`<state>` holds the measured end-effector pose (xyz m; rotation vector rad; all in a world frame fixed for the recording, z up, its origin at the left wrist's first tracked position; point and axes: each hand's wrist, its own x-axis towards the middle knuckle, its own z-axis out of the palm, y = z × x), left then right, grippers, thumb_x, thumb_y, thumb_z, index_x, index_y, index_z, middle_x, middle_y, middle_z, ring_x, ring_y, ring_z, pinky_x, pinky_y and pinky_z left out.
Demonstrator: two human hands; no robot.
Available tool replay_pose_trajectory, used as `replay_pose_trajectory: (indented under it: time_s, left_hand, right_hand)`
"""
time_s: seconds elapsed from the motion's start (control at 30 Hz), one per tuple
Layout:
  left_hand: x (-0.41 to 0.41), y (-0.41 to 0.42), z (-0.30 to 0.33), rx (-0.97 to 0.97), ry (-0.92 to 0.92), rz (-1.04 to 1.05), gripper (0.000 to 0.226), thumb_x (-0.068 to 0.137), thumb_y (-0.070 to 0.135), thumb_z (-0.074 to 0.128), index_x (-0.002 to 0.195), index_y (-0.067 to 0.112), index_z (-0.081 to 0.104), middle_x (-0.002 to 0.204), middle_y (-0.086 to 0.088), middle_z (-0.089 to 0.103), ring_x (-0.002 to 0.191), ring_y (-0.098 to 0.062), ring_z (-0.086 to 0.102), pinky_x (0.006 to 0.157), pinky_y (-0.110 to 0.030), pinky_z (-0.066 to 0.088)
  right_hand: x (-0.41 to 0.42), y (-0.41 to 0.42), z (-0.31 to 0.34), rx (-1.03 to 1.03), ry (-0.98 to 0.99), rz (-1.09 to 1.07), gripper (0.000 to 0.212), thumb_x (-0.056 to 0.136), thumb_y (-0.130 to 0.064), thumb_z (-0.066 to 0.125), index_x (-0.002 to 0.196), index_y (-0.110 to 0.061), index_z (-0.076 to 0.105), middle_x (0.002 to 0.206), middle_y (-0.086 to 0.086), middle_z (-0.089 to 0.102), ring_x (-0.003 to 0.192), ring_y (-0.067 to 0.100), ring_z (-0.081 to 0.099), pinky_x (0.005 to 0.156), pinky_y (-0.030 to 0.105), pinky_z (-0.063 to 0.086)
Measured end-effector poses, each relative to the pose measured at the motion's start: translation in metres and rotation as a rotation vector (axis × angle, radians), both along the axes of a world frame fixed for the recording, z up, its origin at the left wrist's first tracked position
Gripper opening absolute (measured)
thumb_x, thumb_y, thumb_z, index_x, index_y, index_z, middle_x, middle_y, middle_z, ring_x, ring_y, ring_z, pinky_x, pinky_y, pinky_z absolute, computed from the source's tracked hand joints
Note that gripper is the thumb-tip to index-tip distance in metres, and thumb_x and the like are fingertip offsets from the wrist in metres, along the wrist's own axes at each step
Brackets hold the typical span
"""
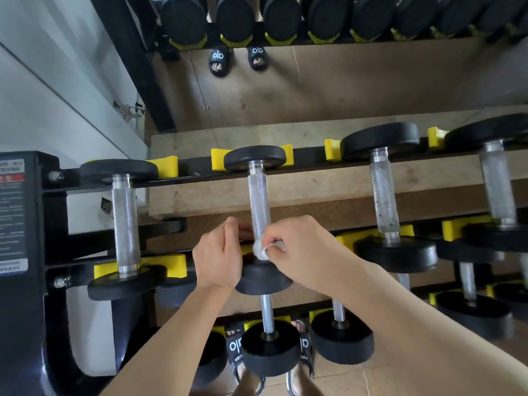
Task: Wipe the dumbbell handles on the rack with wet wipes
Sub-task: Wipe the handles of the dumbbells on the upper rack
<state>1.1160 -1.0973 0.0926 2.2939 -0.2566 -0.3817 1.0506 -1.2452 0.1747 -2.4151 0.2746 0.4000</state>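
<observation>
We see the right hand [300,247] pinching a white wipe [264,248] on the middle dumbbell's handle [258,204], left hand [218,255] curled beside it, maybe touching the wipe too, we cannot tell, black rack [85,247] with yellow holders.

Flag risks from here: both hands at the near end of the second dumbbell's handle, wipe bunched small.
1. The wet wipe is wadded into a small lump in the right hand, so it may miss most of the knurled handle above it.
2. The left hand sits between handle and near weight plate; if the dumbbell rolls in its yellow cradle, fingers could get pinched.
3. Feet in sandals stand below the rack; a dislodged dumbbell could land there.
</observation>
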Motion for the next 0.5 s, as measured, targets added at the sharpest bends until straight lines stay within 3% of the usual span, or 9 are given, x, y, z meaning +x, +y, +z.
replay_pose_trajectory:
  time_s: [0.1,0.2,0.3,0.43,0.5]
  left_hand:
    - [0.000,-0.002,0.003,-0.048,0.014,0.010,0.052,0.104,0.047,0.022,0.080,0.020,0.060,0.071,0.004,0.064,0.075,-0.022,0.061,0.072,-0.043,0.048]
    - [0.004,-0.009,0.026,-0.166,-0.140,0.120,0.028,0.106,0.034,0.030,0.097,0.021,0.053,0.081,0.008,0.060,0.077,-0.007,0.057,0.071,-0.041,0.047]
    - [0.009,-0.039,0.064,-0.281,-0.301,0.178,0.012,0.103,0.025,0.037,0.106,0.022,0.048,0.087,0.009,0.055,0.079,-0.009,0.053,0.072,-0.038,0.046]
    - [0.010,-0.109,0.098,-0.288,-0.485,-0.110,0.022,0.101,0.020,0.045,0.121,0.015,0.054,0.107,0.002,0.057,0.087,-0.003,0.054,0.077,-0.016,0.043]
    - [0.009,-0.150,0.100,-0.217,-0.467,-0.259,0.034,0.103,0.026,0.043,0.136,0.020,0.050,0.123,0.000,0.057,0.101,-0.007,0.056,0.089,-0.026,0.047]
  right_hand:
    - [-0.019,-0.024,0.003,-0.024,-0.004,-0.154,0.017,0.094,-0.016,0.055,0.086,-0.020,0.070,0.082,-0.005,0.067,0.076,0.008,0.061,0.070,0.027,0.053]
    - [-0.037,-0.051,0.016,-0.017,-0.207,-0.446,0.011,0.095,-0.017,0.060,0.093,-0.024,0.069,0.081,-0.012,0.066,0.079,-0.001,0.060,0.066,0.009,0.047]
    - [-0.047,-0.083,0.032,0.050,-0.359,-0.692,0.018,0.095,-0.021,0.064,0.112,-0.028,0.067,0.096,-0.018,0.067,0.086,-0.009,0.061,0.069,0.004,0.046]
    - [-0.058,-0.129,0.032,0.211,-0.389,-0.899,0.023,0.096,-0.023,0.065,0.117,-0.030,0.065,0.103,-0.015,0.069,0.094,0.000,0.065,0.083,0.024,0.056]
    - [-0.064,-0.151,0.028,0.307,-0.359,-0.980,0.024,0.096,-0.024,0.064,0.118,-0.033,0.065,0.105,-0.015,0.067,0.097,0.004,0.065,0.086,0.030,0.058]
